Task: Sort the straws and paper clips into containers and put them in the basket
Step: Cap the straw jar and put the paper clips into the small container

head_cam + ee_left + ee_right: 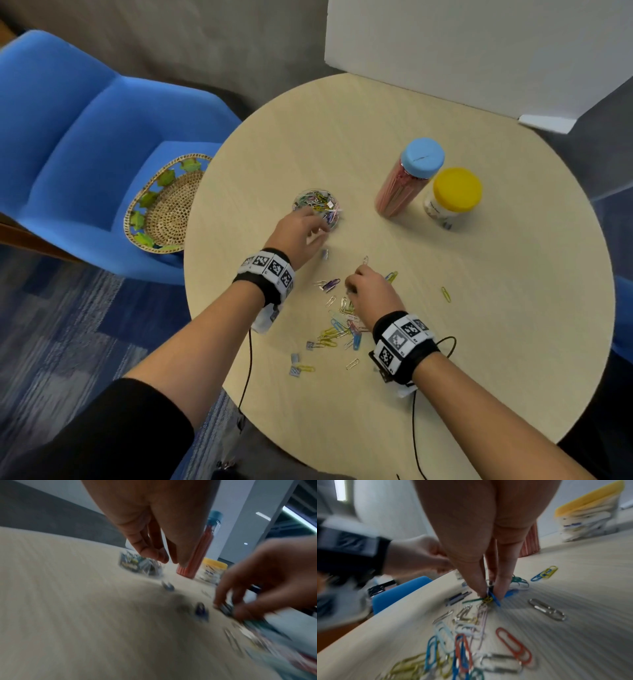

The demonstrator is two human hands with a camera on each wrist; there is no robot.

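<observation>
We see a round pale wooden table carrying a clear container of paper clips, a blue-lidded jar of straws, a yellow-lidded jar, and loose paper clips scattered near its front edge

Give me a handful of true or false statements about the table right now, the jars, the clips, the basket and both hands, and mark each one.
1. The basket sits on the table. False: it rests on the blue chair beside the table.
2. The right hand pinches paper clips off the table. True.
3. The tall jar of pink straws has a yellow lid. False: its lid is light blue; the yellow lid is on the short jar next to it.
4. The left hand is at the clear container of clips. True.
5. All clips are already sorted. False: many loose clips lie on the table near the right hand.
</observation>
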